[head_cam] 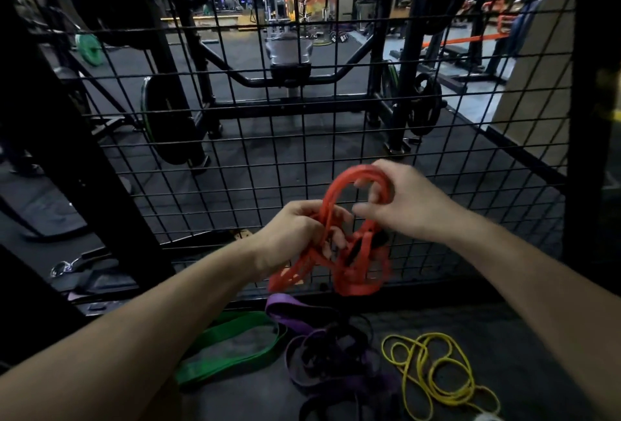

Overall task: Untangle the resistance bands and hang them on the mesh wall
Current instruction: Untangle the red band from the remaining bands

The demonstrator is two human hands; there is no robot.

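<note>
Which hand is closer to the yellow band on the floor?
Right. The right hand is up above the yellow band, holding the red band. The left hand is farther left.

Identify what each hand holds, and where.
Both hold the tangled red resistance band: left hand grips its knotted middle, right hand pinches the upper loop.

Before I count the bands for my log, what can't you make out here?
- Head view: red band, its knot hidden by both hands, left and right, and motion blur.
- Purple band: tangled with black strands, count unclear in the dark.
- Yellow band: cut off by the bottom edge.
</note>
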